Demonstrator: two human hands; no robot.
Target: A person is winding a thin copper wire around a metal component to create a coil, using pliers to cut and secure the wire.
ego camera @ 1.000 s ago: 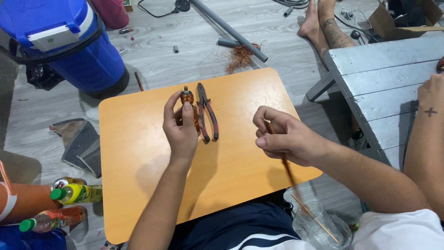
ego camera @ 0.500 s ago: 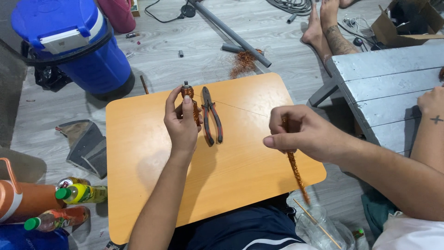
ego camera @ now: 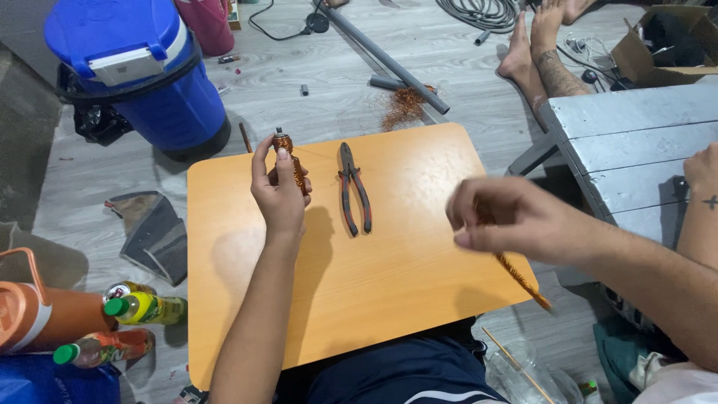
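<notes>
My left hand (ego camera: 280, 193) grips a small cylinder wound with copper wire (ego camera: 288, 158), held upright over the far left part of an orange tabletop (ego camera: 389, 292). A thin strand runs from it rightward. My right hand (ego camera: 512, 219) is blurred over the table's right edge, fingers closed on a twisted copper wire strand (ego camera: 523, 282) that hangs down past the edge. Black-and-red pliers (ego camera: 354, 188) lie on the table between my two hands.
A blue lidded bucket (ego camera: 142, 75) stands far left on the grey floor. Bottles (ego camera: 142, 307) and an orange jug (ego camera: 37, 310) lie at left. A grey pipe (ego camera: 393, 60), copper scraps (ego camera: 404, 108), a grey bench (ego camera: 636, 142), another person's feet (ego camera: 542, 52) and arm (ego camera: 699, 202) are nearby.
My right hand has moved rightward and toward me, drawing the wire strand out from the coil. My left hand holds the coil in about the same place.
</notes>
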